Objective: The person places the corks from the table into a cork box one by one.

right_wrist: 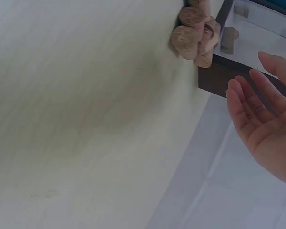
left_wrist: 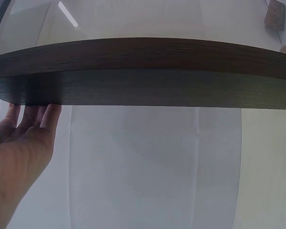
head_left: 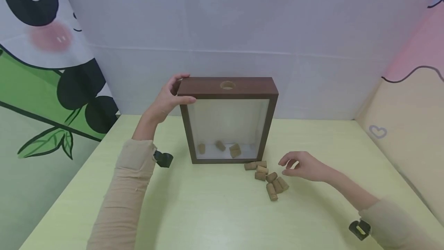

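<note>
Corks in the frame: we count three (head_left: 220,146) lying on the floor of the shadow-box frame (head_left: 229,88), which stands upright on the table (head_left: 208,219).
Corks left: about seven (head_left: 268,176) lie loose on the table, just in front of the frame's right bottom corner.
Slot: the round hole (head_left: 227,85) in the top edge is free.
Left hand (head_left: 166,97): our fingers and thumb clasp the frame's top left corner.
Right hand (head_left: 305,166): hovers just right of the loose corks, fingers relaxed, holding nothing.
Progress: we judge it under halfway.
</note>
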